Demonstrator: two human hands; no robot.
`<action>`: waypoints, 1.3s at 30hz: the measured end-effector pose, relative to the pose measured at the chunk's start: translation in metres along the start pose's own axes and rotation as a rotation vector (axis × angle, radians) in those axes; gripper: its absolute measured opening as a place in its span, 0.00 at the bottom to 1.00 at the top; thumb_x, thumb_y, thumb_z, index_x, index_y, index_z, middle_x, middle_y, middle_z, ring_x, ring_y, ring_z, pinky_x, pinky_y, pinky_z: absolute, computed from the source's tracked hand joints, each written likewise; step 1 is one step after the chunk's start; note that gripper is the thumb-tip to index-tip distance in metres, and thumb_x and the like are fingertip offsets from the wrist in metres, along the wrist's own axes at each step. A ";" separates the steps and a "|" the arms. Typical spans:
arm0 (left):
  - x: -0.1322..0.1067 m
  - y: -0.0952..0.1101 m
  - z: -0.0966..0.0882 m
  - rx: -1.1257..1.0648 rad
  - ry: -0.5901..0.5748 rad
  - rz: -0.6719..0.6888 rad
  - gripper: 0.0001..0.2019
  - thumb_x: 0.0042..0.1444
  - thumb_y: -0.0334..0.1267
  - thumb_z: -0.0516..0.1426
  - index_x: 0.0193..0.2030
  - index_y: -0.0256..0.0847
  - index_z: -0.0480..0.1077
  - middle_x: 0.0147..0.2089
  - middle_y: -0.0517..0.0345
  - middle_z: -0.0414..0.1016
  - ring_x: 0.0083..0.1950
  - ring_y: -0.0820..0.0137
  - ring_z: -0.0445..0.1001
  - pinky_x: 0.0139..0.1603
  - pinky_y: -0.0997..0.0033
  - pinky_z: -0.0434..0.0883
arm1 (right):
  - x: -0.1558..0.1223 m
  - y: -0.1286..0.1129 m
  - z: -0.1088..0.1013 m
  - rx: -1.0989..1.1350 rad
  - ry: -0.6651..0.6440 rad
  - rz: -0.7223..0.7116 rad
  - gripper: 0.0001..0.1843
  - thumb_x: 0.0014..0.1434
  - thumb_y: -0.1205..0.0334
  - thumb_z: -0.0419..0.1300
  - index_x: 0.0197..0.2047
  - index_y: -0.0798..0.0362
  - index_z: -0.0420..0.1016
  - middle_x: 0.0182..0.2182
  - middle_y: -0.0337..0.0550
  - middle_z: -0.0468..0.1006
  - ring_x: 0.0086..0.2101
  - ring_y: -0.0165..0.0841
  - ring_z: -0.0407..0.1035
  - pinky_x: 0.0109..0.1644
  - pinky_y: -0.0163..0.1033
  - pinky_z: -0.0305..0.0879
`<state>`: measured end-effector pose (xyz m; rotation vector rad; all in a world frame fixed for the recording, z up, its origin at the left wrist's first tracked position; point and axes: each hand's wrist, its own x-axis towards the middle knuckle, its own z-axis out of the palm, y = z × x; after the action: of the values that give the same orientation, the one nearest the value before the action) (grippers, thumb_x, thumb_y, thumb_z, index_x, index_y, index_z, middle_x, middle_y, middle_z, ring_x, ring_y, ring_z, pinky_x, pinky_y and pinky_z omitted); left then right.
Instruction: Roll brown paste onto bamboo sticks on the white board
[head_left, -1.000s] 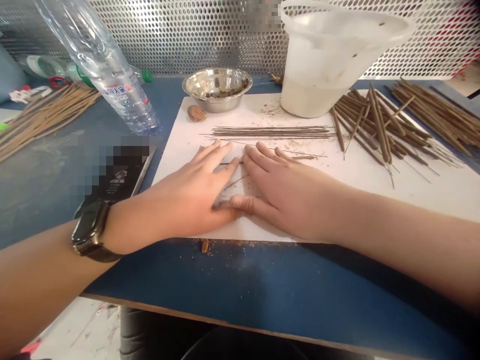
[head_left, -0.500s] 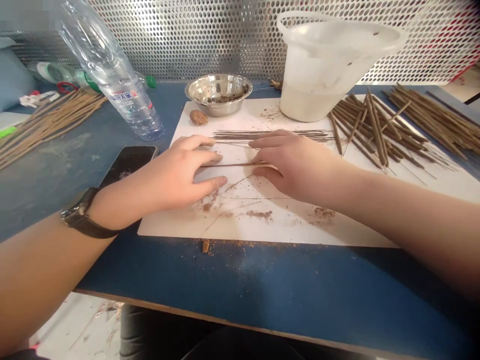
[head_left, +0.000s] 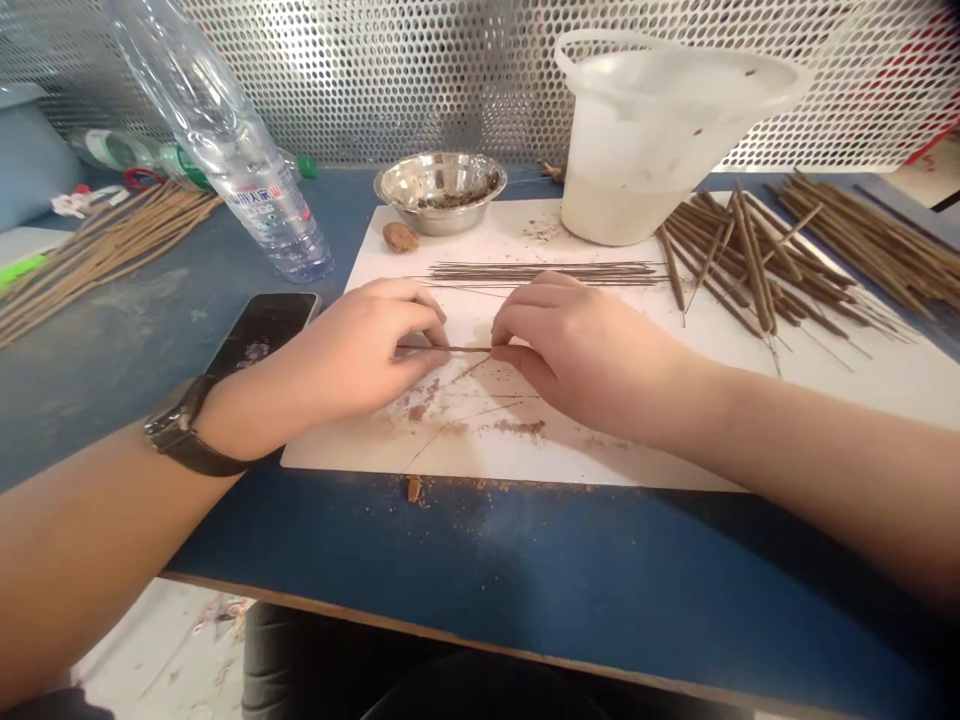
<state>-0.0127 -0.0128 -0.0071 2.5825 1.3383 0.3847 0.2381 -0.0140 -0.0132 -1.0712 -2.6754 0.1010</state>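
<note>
A thin brown stick (head_left: 470, 349) spans the gap between my two hands, low over the white board (head_left: 360, 440). My left hand (head_left: 382, 340) pinches its left part between thumb and fingers. On the other side my right hand (head_left: 562, 340) grips it the same way, fingertips curled down. Only the short middle stretch of the stick shows; my hands cover much of the rest. Just beyond my fingers lies a row of thin dark sticks (head_left: 480, 272). Brown crumbs (head_left: 521, 427) and fine strands are scattered on the board nearer to me.
Behind the row stand a metal bowl (head_left: 441, 215) with brown bits, a brown lump (head_left: 400, 237) and a white bucket (head_left: 622, 200) of cloudy liquid. Thick brown sticks (head_left: 757, 260) are heaped at right. A bottle (head_left: 262, 200) and a phone (head_left: 262, 330) are at left.
My fingers have gone from lying spread over the stick to pinching it. The stick and both hands have shifted slightly toward me.
</note>
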 end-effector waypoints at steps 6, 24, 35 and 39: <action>-0.008 -0.006 -0.008 -0.020 -0.101 0.010 0.13 0.68 0.50 0.59 0.42 0.48 0.83 0.56 0.51 0.82 0.55 0.54 0.82 0.63 0.54 0.75 | -0.007 -0.020 -0.006 -0.016 -0.042 0.006 0.13 0.73 0.68 0.59 0.44 0.56 0.87 0.43 0.57 0.85 0.48 0.49 0.77 0.52 0.51 0.75; -0.010 -0.014 -0.011 -0.080 0.010 -0.051 0.17 0.70 0.52 0.58 0.55 0.51 0.83 0.56 0.50 0.86 0.58 0.51 0.82 0.63 0.48 0.78 | -0.011 -0.065 0.015 0.167 -0.235 0.006 0.61 0.74 0.26 0.54 0.82 0.78 0.55 0.80 0.78 0.52 0.80 0.63 0.47 0.84 0.67 0.51; -0.013 -0.010 -0.011 -0.052 0.016 -0.025 0.16 0.70 0.47 0.58 0.54 0.46 0.84 0.56 0.50 0.87 0.59 0.52 0.82 0.64 0.52 0.78 | -0.029 -0.075 0.003 0.101 -0.213 -0.044 0.53 0.75 0.27 0.51 0.79 0.69 0.66 0.78 0.71 0.63 0.78 0.60 0.57 0.80 0.64 0.63; -0.013 -0.009 -0.011 -0.042 0.029 -0.005 0.15 0.70 0.45 0.57 0.53 0.46 0.83 0.55 0.51 0.87 0.59 0.53 0.82 0.63 0.53 0.77 | -0.026 -0.076 -0.008 0.023 -0.166 0.029 0.43 0.77 0.34 0.54 0.69 0.67 0.79 0.68 0.72 0.79 0.69 0.63 0.73 0.70 0.65 0.76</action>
<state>-0.0309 -0.0175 -0.0009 2.5489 1.3308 0.4457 0.2074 -0.0868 0.0016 -1.1417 -2.7975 0.2354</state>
